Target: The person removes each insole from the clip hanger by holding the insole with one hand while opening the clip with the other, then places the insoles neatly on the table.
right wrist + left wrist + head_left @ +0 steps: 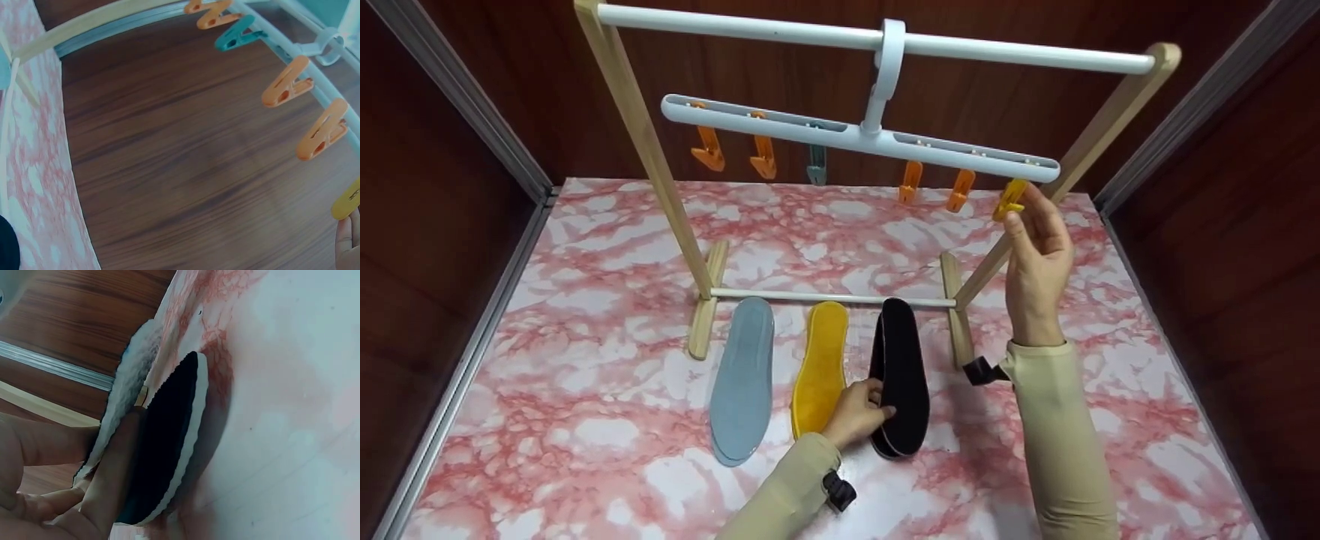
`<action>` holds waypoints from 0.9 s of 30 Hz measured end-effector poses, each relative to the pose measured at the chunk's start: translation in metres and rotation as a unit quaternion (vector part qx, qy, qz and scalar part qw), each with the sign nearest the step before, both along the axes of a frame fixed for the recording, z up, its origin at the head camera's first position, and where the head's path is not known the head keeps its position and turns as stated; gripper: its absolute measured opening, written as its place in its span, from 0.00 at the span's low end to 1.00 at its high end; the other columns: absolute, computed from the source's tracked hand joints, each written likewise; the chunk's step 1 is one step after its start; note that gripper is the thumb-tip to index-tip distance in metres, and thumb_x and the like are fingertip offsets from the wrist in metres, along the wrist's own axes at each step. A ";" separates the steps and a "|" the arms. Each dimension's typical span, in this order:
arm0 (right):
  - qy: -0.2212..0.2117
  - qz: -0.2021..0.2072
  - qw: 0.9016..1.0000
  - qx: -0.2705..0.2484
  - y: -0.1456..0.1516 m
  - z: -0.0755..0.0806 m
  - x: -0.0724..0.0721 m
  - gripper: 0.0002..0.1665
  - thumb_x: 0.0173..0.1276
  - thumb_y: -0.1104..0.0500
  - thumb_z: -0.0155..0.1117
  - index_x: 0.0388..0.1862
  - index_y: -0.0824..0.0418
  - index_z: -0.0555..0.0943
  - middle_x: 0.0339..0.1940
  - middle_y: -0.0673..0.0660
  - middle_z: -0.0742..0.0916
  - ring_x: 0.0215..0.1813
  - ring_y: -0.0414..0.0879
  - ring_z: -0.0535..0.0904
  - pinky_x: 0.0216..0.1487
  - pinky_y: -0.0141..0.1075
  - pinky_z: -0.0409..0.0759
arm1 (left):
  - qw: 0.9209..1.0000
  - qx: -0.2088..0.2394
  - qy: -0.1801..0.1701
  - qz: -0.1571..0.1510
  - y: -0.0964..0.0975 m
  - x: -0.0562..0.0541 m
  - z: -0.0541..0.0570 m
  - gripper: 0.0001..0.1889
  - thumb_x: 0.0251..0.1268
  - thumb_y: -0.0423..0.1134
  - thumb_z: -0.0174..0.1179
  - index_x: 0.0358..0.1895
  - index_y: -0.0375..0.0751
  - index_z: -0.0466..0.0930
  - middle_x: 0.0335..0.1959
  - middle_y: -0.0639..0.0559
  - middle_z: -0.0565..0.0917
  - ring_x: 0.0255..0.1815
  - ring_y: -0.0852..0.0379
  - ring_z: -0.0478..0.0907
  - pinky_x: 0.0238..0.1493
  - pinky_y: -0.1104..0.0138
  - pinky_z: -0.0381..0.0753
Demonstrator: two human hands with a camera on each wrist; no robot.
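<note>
My left hand [856, 414] pinches the upper of two black insoles [907, 375] at its left edge. In the left wrist view this insole [126, 377] shows a fluffy pale underside and is lifted from the other, darker-faced insole [169, 433]. My right hand [1041, 262] is raised at the right end of a white clip hanger [960, 156], its thumb and fingers pinching the yellow clip [1009, 201]. Only the fingers of that hand show at the edge of the right wrist view, on the yellow clip [347, 201].
The hanger hooks over the white top rod [750, 28] of a wooden-legged rack. Orange clips [910, 182] and one grey-green clip [817, 165] hang from it. Yellow insoles [823, 345] and grey-blue insoles [742, 382] lie left of the black pair on the pink marbled surface [600, 420].
</note>
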State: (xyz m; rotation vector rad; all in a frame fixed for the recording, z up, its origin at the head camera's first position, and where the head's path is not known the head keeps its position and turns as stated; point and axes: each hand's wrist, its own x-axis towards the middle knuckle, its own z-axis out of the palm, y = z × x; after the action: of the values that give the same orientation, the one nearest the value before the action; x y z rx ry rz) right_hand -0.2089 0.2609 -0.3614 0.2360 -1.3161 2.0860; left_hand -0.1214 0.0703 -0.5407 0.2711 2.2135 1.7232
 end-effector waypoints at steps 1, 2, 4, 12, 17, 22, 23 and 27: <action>-0.001 -0.001 1.000 0.001 0.000 0.000 0.000 0.18 0.63 0.73 0.61 0.53 0.69 0.80 0.50 0.60 0.83 0.50 0.48 0.78 0.53 0.32 0.75 | 1.000 -0.002 -0.002 0.001 0.000 0.000 0.000 0.10 0.51 0.26 0.63 0.38 0.28 0.77 0.28 0.46 0.81 0.28 0.59 0.76 0.33 0.69 0.78; -0.001 -0.002 1.000 0.002 0.000 0.000 0.000 0.18 0.63 0.73 0.61 0.53 0.69 0.80 0.50 0.59 0.83 0.51 0.48 0.78 0.53 0.32 0.75 | 1.000 -0.003 -0.002 0.002 0.000 0.000 -0.001 0.10 0.50 0.26 0.63 0.38 0.28 0.77 0.27 0.46 0.81 0.27 0.60 0.76 0.33 0.69 0.78; -0.002 -0.003 1.000 0.006 0.001 0.000 0.001 0.18 0.63 0.73 0.60 0.53 0.69 0.80 0.50 0.59 0.83 0.51 0.48 0.78 0.54 0.32 0.75 | 1.000 -0.008 0.000 0.005 0.000 0.000 -0.002 0.10 0.50 0.26 0.64 0.37 0.28 0.77 0.26 0.47 0.80 0.26 0.61 0.74 0.32 0.70 0.77; 0.009 -0.018 1.000 -0.017 -0.001 -0.001 0.008 0.19 0.62 0.76 0.59 0.53 0.70 0.80 0.50 0.61 0.83 0.51 0.49 0.79 0.54 0.33 0.77 | 0.995 -0.059 0.072 0.018 0.000 0.001 -0.004 0.14 0.49 0.28 0.65 0.41 0.29 0.75 0.23 0.50 0.76 0.22 0.63 0.67 0.27 0.70 0.71; 0.002 -0.064 0.998 0.000 -0.003 -0.004 0.015 0.20 0.62 0.76 0.60 0.54 0.68 0.80 0.48 0.58 0.85 0.51 0.48 0.79 0.54 0.33 0.76 | 0.983 -0.114 0.142 0.015 0.001 0.003 -0.004 0.20 0.50 0.28 0.67 0.47 0.28 0.71 0.23 0.45 0.78 0.23 0.55 0.74 0.29 0.66 0.75; 0.009 -0.118 0.992 0.035 -0.004 -0.009 0.022 0.21 0.63 0.75 0.59 0.56 0.70 0.78 0.51 0.59 0.84 0.55 0.51 0.78 0.59 0.35 0.74 | 0.957 -0.203 0.206 0.021 0.004 0.006 -0.001 0.25 0.51 0.31 0.68 0.51 0.25 0.69 0.32 0.36 0.82 0.34 0.43 0.82 0.38 0.58 0.82; 0.012 -0.124 0.992 0.039 -0.005 -0.010 0.024 0.21 0.63 0.75 0.59 0.57 0.70 0.77 0.52 0.59 0.84 0.57 0.51 0.78 0.60 0.36 0.74 | 0.952 -0.220 0.213 0.023 0.005 0.007 0.000 0.26 0.51 0.31 0.68 0.52 0.24 0.69 0.34 0.36 0.82 0.34 0.43 0.82 0.38 0.57 0.82; 0.017 -0.139 0.989 0.053 -0.006 -0.014 0.028 0.22 0.64 0.75 0.59 0.58 0.71 0.76 0.55 0.60 0.83 0.60 0.51 0.77 0.64 0.40 0.71 | 0.938 -0.270 0.215 0.031 0.008 0.009 0.002 0.28 0.54 0.34 0.67 0.55 0.23 0.69 0.36 0.36 0.80 0.31 0.43 0.81 0.35 0.56 0.82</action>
State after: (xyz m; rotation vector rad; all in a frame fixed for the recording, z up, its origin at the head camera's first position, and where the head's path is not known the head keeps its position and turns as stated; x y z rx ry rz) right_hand -0.1812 0.2552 -0.3756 0.1245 -1.3577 1.7742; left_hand -0.1122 0.0784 -0.5383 0.4778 2.9310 1.0783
